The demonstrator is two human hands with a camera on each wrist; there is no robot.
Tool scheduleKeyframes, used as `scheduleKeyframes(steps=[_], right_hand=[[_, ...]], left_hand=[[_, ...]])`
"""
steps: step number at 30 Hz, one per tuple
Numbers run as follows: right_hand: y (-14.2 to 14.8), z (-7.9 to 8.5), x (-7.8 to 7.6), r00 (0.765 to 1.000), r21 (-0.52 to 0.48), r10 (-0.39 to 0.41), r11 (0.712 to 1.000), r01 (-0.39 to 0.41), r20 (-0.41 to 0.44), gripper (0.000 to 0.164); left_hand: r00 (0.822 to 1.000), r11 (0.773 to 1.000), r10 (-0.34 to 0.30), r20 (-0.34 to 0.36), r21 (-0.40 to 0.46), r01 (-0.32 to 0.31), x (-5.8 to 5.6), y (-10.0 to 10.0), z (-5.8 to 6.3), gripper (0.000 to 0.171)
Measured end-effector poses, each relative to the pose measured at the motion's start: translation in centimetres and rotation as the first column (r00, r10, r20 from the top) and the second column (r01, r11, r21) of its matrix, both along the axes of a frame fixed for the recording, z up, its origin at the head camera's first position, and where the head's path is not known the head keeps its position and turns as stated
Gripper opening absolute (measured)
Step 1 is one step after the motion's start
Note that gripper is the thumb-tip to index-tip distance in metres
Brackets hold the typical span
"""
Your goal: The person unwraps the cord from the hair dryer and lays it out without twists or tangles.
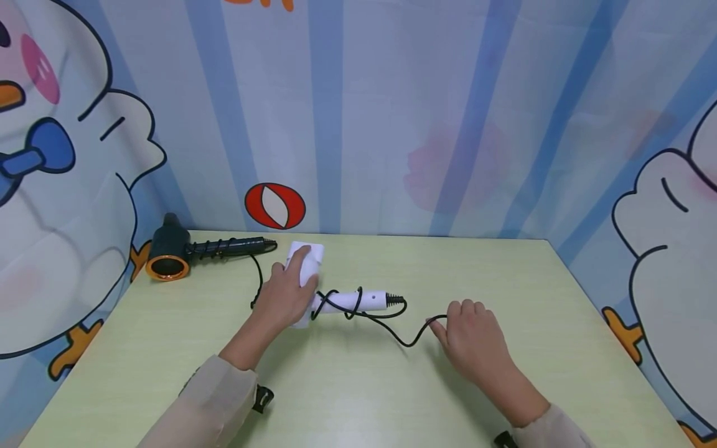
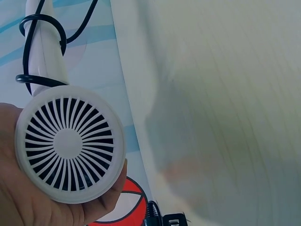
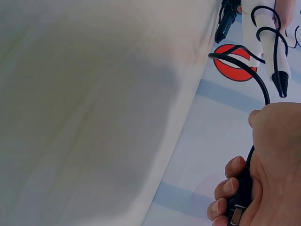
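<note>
A white hair dryer [image 1: 372,300] is near the middle of the table, its handle pointing right. My left hand [image 1: 282,298] grips its barrel. In the left wrist view, the dryer's round slatted vent [image 2: 67,143] faces the camera, with fingers curled beneath it. A black cord [image 1: 407,345] loops around the handle, then runs slack to my right hand [image 1: 475,339]. That hand holds the cord's far end; in the right wrist view its curled fingers wrap the black plug [image 3: 243,190], with a metal prong showing.
A black hair dryer [image 1: 170,239] with an orange rim lies at the table's back left, its cord wound round the handle. Behind the pale table [image 1: 358,398] hangs a blue striped curtain [image 1: 364,124] with cartoon figures.
</note>
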State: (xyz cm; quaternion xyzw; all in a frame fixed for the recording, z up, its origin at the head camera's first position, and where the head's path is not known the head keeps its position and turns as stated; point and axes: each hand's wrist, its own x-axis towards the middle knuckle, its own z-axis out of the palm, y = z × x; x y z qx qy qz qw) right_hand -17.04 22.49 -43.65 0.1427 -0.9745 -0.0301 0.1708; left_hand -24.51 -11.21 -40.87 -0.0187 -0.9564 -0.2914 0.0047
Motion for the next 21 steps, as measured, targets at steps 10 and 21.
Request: scheduleKeyframes(steps=[10,21], right_hand=[[0.2,-0.1,-0.3,1.0,-0.02,-0.01,1.0,0.01,-0.007,0.05],[0.0,-0.1,-1.7,0.999,-0.032,-0.044,0.999,0.044,-0.021,0.052]], left_hand=[[1.0,1.0,-0.001,-0.003,0.007,0.001,0.1,0.0,0.3,0.064],[1.0,1.0,0.007,0.003,-0.003,-0.007,0.1,0.0,0.3,0.065]])
